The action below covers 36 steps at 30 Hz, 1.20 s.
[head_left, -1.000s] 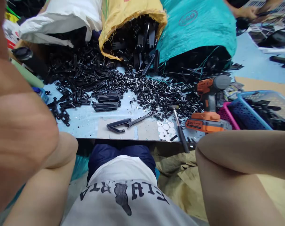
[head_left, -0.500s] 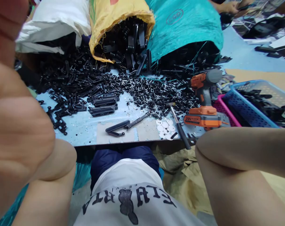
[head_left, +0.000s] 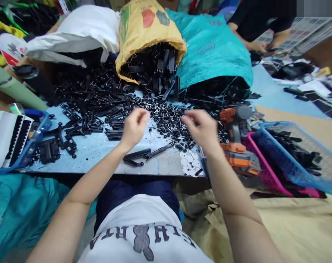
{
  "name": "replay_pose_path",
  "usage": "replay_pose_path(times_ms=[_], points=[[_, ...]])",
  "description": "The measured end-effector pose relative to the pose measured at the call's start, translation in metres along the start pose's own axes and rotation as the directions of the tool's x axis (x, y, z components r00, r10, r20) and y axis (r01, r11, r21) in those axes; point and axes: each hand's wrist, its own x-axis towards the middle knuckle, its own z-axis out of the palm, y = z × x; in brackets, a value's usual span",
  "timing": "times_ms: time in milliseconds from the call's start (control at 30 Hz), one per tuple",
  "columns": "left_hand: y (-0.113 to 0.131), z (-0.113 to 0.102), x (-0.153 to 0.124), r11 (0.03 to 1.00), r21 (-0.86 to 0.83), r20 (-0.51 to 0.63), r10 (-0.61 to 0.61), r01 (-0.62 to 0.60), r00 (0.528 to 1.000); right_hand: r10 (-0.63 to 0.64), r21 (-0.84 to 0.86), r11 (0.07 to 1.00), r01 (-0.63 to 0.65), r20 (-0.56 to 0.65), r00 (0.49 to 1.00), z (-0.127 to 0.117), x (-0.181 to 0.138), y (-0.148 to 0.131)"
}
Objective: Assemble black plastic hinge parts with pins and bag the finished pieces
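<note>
Light-blue worktable (head_left: pixel 100 149) over brown paper-covered floor (head_left: pixel 300 226).

Colours everywhere here: heap of small black plastic parts (head_left: pixel 166 120) on a pale blue tabletop (head_left: pixel 100 148), next to a white woven sack (head_left: pixel 78 29), a yellow sack with red and grey patches (head_left: pixel 146 33) and a teal sack (head_left: pixel 215 54). Orange-and-grey cordless drill (head_left: pixel 236 138), blue mesh basket (head_left: pixel 292 160) over a pink one (head_left: pixel 260 166).

Bright even light, soft shadows, both hands motion-blurred, edges bowed (wide lens), sharp centre
</note>
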Motion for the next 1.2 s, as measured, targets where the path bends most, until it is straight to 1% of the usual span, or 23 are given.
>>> replay_pose_path(times_ms=[33,67,100,133,200,267,333,433,467,500,567,600,633,700,767,833,900,967,1000,1067,1133,1167,1200], points=[[-0.008,0.018,0.007,0.988,0.15,0.112,-0.051,0.034,0.992,0.066,-0.086,0.994,-0.062,0.037,0.997,0.011,-0.001,0.003],[-0.017,0.035,0.012,0.948,0.309,0.199,-0.144,0.077,0.969,0.152,-0.187,0.973,-0.134,0.088,0.984,0.023,-0.003,0.008],[-0.025,0.051,0.017,0.889,0.443,0.251,-0.251,0.12,0.935,0.245,-0.285,0.938,-0.198,0.138,0.96,0.035,-0.007,0.014],[-0.032,0.065,0.02,0.838,0.526,0.268,-0.324,0.144,0.907,0.322,-0.362,0.9,-0.241,0.181,0.929,0.046,-0.011,0.02],[-0.04,0.085,0.024,0.822,0.552,0.283,-0.342,0.139,0.896,0.385,-0.423,0.868,-0.261,0.238,0.892,0.062,-0.017,0.032],[-0.04,0.092,0.025,0.848,0.52,0.298,-0.287,0.098,0.91,0.365,-0.417,0.878,-0.236,0.263,0.893,0.066,-0.017,0.041],[-0.039,0.084,0.02,0.878,0.477,0.31,-0.206,0.036,0.928,0.327,-0.394,0.895,-0.209,0.26,0.908,0.062,-0.014,0.046],[-0.049,0.052,-0.001,0.921,0.388,0.28,-0.091,-0.026,0.956,0.303,-0.36,0.908,-0.214,0.21,0.93,0.05,-0.012,0.045],[-0.056,0.037,-0.013,0.942,0.334,0.239,-0.073,-0.012,0.968,0.277,-0.314,0.926,-0.211,0.182,0.944,0.048,-0.013,0.041],[-0.064,0.022,-0.027,0.978,0.207,0.148,-0.066,0.035,0.987,0.239,-0.242,0.95,-0.198,0.155,0.958,0.046,-0.015,0.036],[-0.08,-0.005,-0.058,0.99,-0.024,-0.016,-0.138,0.138,0.99,0.152,-0.033,0.988,-0.148,0.15,0.977,0.047,-0.021,0.021],[-0.086,-0.016,-0.073,0.975,-0.12,-0.078,-0.198,0.188,0.977,0.106,0.082,0.989,-0.124,0.194,0.975,0.05,-0.024,0.011],[-0.09,-0.024,-0.088,0.955,-0.182,-0.115,-0.257,0.234,0.96,0.062,0.18,0.977,-0.114,0.272,0.96,0.053,-0.027,0.001],[-0.095,-0.032,-0.112,0.918,-0.268,-0.153,-0.34,0.293,0.928,-0.02,0.293,0.948,-0.122,0.438,0.899,0.061,-0.03,-0.019],[-0.097,-0.031,-0.127,0.895,-0.33,-0.169,-0.368,0.299,0.914,-0.071,0.31,0.943,-0.125,0.55,0.832,0.068,-0.03,-0.034],[-0.098,-0.028,-0.136,0.89,-0.36,-0.185,-0.362,0.28,0.914,-0.08,0.267,0.958,-0.104,0.597,0.798,0.072,-0.027,-0.043],[-0.098,-0.024,-0.14,0.907,-0.341,-0.218,-0.333,0.248,0.917,-0.084,0.197,0.979,-0.048,0.611,0.788,0.074,-0.023,-0.048],[-0.098,-0.023,-0.144,0.953,-0.241,-0.271,-0.25,0.186,0.93,-0.101,0.1,0.994,0.051,0.604,0.791,0.074,-0.019,-0.053],[-0.097,-0.023,-0.145,0.978,-0.154,-0.281,-0.179,0.14,0.943,-0.117,0.048,0.993,0.111,0.603,0.789,0.073,-0.018,-0.056],[-0.096,-0.023,-0.148,0.998,0.059,-0.241,0.0,0.015,0.97,-0.146,-0.051,0.972,0.229,0.631,0.762,0.074,-0.019,-0.064],[-0.095,-0.021,-0.149,0.956,0.258,-0.165,0.182,-0.136,0.969,-0.161,-0.117,0.938,0.325,0.684,0.712,0.076,-0.021,-0.072],[-0.096,-0.02,-0.148,0.921,0.336,-0.154,0.26,-0.197,0.953,-0.164,-0.137,0.923,0.36,0.707,0.688,0.078,-0.023,-0.075],[-0.097,-0.019,-0.146,0.884,0.4,-0.151,0.325,-0.243,0.934,-0.17,-0.148,0.912,0.383,0.712,0.681,0.081,-0.023,-0.076]])
